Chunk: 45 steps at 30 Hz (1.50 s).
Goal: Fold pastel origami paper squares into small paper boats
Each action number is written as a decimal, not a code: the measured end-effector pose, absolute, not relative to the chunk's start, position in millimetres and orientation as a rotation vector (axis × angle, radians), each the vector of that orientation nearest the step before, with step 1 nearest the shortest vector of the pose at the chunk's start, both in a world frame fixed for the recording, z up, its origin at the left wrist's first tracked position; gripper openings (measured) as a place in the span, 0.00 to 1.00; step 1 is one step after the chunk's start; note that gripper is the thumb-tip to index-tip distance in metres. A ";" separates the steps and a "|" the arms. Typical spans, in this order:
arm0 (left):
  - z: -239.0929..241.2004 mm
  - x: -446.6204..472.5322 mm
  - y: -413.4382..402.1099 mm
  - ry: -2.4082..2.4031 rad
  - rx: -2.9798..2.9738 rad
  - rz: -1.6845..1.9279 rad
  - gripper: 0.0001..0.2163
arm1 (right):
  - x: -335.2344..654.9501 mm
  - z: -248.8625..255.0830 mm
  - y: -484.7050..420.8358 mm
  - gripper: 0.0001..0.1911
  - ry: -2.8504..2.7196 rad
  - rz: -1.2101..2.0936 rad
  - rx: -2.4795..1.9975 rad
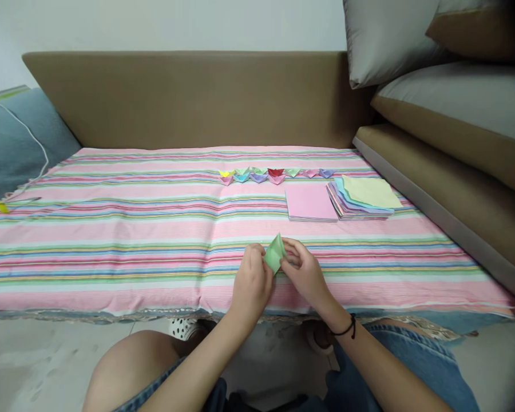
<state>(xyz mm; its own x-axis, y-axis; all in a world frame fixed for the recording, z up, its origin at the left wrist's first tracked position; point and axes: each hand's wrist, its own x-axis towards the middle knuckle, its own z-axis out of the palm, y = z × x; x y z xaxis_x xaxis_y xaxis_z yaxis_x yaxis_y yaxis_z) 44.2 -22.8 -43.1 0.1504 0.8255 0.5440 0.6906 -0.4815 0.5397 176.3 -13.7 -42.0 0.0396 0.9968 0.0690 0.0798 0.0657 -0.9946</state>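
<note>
A folded piece of green paper (pixel 275 254) is held up between my two hands, its point upward, just above the striped cloth. On its left side, my left hand (pixel 254 272) pinches the edge with curled fingers. From the right, my right hand (pixel 302 266) grips the paper between thumb and fingers. Beyond the hands lie two rows of small folded paper boats, among them a red boat (pixel 275 172), a yellow boat (pixel 226 173) and a blue boat (pixel 241 178).
A pink paper stack (pixel 311 202) lies beside a fanned stack of coloured sheets (pixel 369 192). The striped cloth (pixel 90 229) covers the seat before a brown backrest (pixel 189 100). Cushions (pixel 455 103) are piled at the right; a white cable (pixel 36 140) runs along the left.
</note>
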 end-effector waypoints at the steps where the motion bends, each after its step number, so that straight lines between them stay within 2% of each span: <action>1: -43.7 44.4 -22.8 1.492 2.235 1.247 0.12 | 176.3 -42.3 -13.4 0.22 -1.268 1.070 -1.228; 6: -45.3 50.6 -26.7 1.326 2.348 1.285 0.14 | 173.8 -43.4 -11.1 0.17 -1.251 1.035 -1.185; 10: -41.8 53.2 -31.3 1.236 2.326 1.303 0.10 | 175.7 -46.7 -5.1 0.10 -1.190 1.040 -1.183; 14: -33.5 40.5 -24.2 1.353 2.009 1.341 0.08 | 183.3 -47.6 1.1 0.19 -1.004 1.172 -1.135; 17: -28.5 26.4 -14.2 1.179 1.759 1.279 0.12 | 186.6 -43.7 0.6 0.22 -0.898 1.300 -1.100; 21: -24.4 17.0 -9.2 0.980 1.538 1.194 0.11 | 185.7 -36.6 -5.4 0.21 -0.907 1.399 -1.071; 25: -20.4 17.6 -13.0 0.959 1.514 1.201 0.10 | 184.7 -31.0 -9.9 0.19 -0.925 1.449 -1.057; 35: -19.4 21.3 -16.5 0.923 1.533 1.282 0.05 | 184.5 -19.7 -12.4 0.24 -1.076 1.452 -1.078; 41: -19.4 23.4 -18.1 0.953 1.339 1.318 0.03 | 186.1 -20.7 -13.2 0.24 -1.094 1.479 -1.056; 45: -25.0 24.4 -16.9 1.003 1.051 1.318 0.05 | 187.6 -17.4 -13.9 0.20 -1.043 1.446 -0.994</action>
